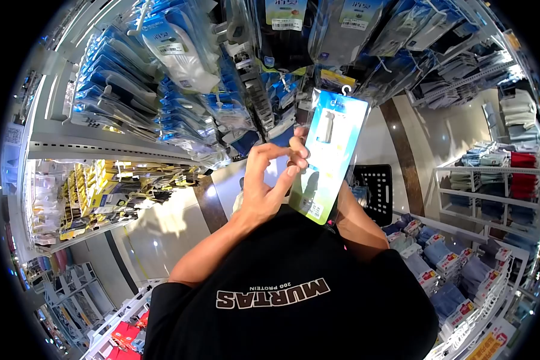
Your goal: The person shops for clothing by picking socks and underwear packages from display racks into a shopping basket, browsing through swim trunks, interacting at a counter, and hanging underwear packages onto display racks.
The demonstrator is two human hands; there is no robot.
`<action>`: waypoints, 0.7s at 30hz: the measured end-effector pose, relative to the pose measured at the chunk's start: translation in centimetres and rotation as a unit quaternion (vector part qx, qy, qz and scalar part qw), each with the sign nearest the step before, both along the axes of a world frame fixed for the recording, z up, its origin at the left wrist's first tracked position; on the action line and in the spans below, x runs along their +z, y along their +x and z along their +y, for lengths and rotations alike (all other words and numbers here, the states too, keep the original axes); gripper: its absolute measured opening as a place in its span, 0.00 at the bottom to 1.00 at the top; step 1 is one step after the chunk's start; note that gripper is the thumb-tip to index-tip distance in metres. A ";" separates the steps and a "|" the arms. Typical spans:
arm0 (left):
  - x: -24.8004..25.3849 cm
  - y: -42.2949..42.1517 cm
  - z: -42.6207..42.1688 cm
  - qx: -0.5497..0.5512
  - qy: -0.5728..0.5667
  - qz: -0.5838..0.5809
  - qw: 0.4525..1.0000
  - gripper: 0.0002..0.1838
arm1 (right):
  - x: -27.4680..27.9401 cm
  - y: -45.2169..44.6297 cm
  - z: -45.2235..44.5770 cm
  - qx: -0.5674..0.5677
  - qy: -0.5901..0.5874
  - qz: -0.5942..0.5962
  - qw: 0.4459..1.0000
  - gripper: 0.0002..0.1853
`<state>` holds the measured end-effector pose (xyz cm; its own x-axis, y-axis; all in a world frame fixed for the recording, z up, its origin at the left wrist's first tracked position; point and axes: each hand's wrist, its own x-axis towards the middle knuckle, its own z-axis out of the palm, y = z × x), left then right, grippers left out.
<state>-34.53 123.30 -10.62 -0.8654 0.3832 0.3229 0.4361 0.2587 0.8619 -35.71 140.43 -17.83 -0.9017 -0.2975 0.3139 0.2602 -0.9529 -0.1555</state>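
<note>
A flat hanging package (336, 144) with a blue top and a green bottom is tilted in front of the chest. My right hand (299, 146) grips it from behind, its fingertips showing around the left edge and the rest hidden by the card. Beside that edge is my left hand (265, 180), its thumb and index finger curved with a gap between them, close to the right fingertips. A white hook tab (346, 90) tops the package, and a barcode label (315, 210) is near its bottom.
Blue-topped packages (177, 51) hang on racks ahead and at the left. Yellow packages (108, 186) fill a lower left shelf. A black basket (373, 193) is behind the right forearm. Folded goods (450, 258) line shelves at the lower right.
</note>
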 end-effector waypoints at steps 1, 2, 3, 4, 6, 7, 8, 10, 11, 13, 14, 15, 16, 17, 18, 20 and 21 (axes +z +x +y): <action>-0.1 0.0 0.0 0.002 0.009 -0.004 1.000 0.18 | 0.4 0.0 0.0 -0.028 0.022 -0.013 0.999 0.28; 0.1 -0.1 -0.1 -0.038 0.018 -0.029 0.999 0.19 | 0.8 -0.3 0.0 -0.053 0.045 -0.023 0.997 0.27; 0.6 -0.3 -0.2 -0.075 0.026 -0.052 0.996 0.20 | 1.5 0.8 -0.1 -0.151 0.200 -0.119 0.961 0.24; 1.0 -0.5 -0.2 -0.109 0.034 -0.074 0.991 0.20 | 2.7 0.9 -0.2 -0.193 0.286 -0.188 0.919 0.21; 0.6 0.2 0.2 -0.120 0.097 -0.120 0.981 0.27 | 5.3 0.6 -0.9 -0.228 0.404 -0.356 0.812 0.18; 0.7 0.5 0.3 -0.111 0.092 -0.160 0.977 0.27 | 4.6 0.6 -1.3 -0.257 0.336 -0.320 0.848 0.15; 1.0 0.6 0.4 -0.104 0.087 -0.198 0.971 0.27 | 4.2 0.6 -1.2 -0.295 0.355 -0.277 0.842 0.14; 0.8 0.0 -0.1 -0.035 -0.018 -0.181 0.983 0.16 | 3.9 0.7 -1.0 -0.378 0.419 -0.177 0.807 0.11; 0.5 0.0 -0.1 -0.014 0.016 -0.189 0.982 0.14 | 3.7 0.8 -0.7 -0.376 0.433 -0.164 0.802 0.10; 0.1 -0.4 -0.2 0.005 0.060 -0.199 0.978 0.11 | 3.7 0.9 0.0 -0.376 0.462 -0.139 0.791 0.09; -0.5 -0.5 -0.3 0.002 0.068 -0.203 0.977 0.11 | 4.0 0.8 0.2 -0.347 0.463 -0.133 0.805 0.09; -0.8 -0.7 -0.4 -0.002 0.077 -0.207 0.975 0.11 | 4.6 0.8 0.4 -0.318 0.465 -0.127 0.817 0.09; -0.7 -0.8 -0.5 -0.003 0.071 -0.216 0.974 0.13 | 5.1 0.7 0.6 -0.289 0.466 -0.122 0.827 0.09; -0.5 -1.0 -0.6 -0.002 0.066 -0.224 0.972 0.14 | 5.2 0.1 0.7 -0.308 0.460 -0.096 0.827 0.09; -0.4 -1.1 -0.6 -0.001 0.060 -0.233 0.971 0.16 | 5.5 -0.6 1.2 -0.329 0.464 -0.099 0.817 0.09; -0.7 -1.1 0.1 -0.003 0.171 -0.196 0.966 0.24 | 6.9 -2.2 2.2 -0.370 0.468 -0.107 0.795 0.09; -1.3 -1.2 0.0 0.012 0.161 -0.174 0.971 0.25 | 8.1 -3.5 2.8 -0.403 0.476 -0.110 0.774 0.08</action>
<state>-35.73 123.27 -11.92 -0.9513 0.2885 0.1088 0.1010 -0.0418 0.9940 -39.18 143.21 -9.68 -0.9153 0.3872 0.1108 -0.2391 -0.3011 -0.9231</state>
